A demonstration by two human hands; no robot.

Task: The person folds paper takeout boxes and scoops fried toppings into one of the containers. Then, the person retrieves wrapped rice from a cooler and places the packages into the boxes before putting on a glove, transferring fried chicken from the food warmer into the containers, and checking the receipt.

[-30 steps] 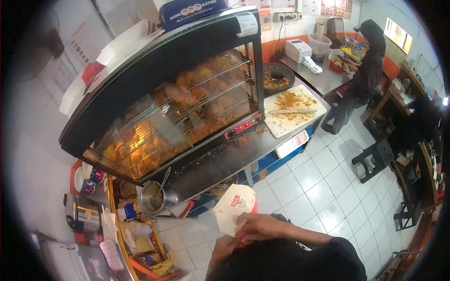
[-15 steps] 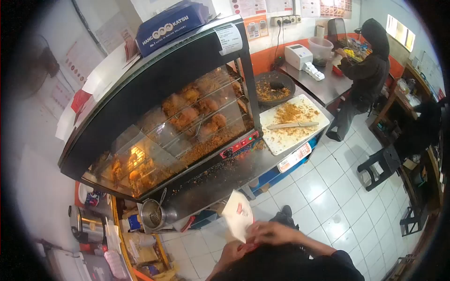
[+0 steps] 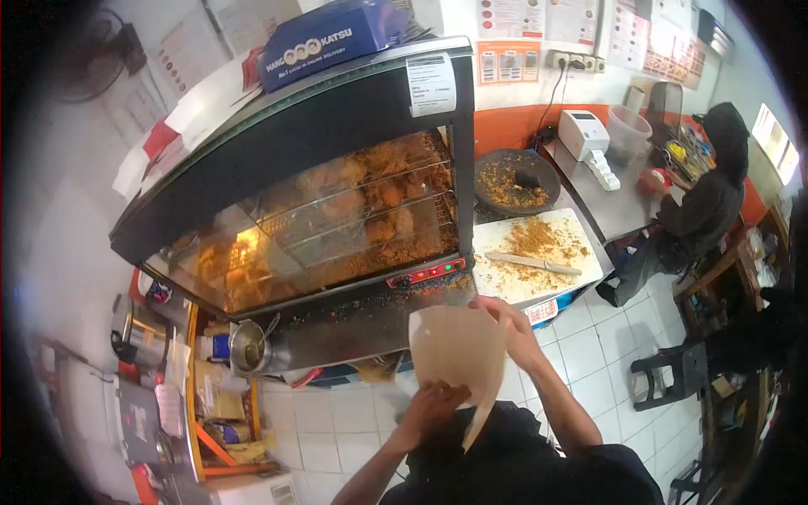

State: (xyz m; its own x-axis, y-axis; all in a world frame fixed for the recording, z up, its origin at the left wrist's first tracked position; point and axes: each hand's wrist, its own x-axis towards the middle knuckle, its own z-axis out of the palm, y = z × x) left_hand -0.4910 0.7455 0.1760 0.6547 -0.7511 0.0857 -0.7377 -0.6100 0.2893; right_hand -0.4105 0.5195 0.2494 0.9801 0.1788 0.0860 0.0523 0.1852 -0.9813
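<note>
A pale paper box (image 3: 459, 349), partly opened out, is held in front of my body with its plain side up. My left hand (image 3: 438, 408) grips its lower edge, fingers closed on the paper. At its upper right edge, my right hand (image 3: 505, 324) pinches the paper. Just beyond the box are the metal counter (image 3: 345, 332) and a white cutting board (image 3: 497, 290) with brown crumbs and a knife (image 3: 534, 263) on it.
A glass warmer (image 3: 295, 109) holds fried food. Behind the board sits a dark stone bowl (image 3: 492, 189). A metal pot (image 3: 247, 347) stands at the counter's left end. At right are a person (image 3: 711, 206), a label printer (image 3: 583, 133) and a black stool (image 3: 669, 370).
The box has been turned and opened wider, its printed side no longer visible. My right hand has moved up to its far edge. The view has shifted, and the person at right has moved their arms.
</note>
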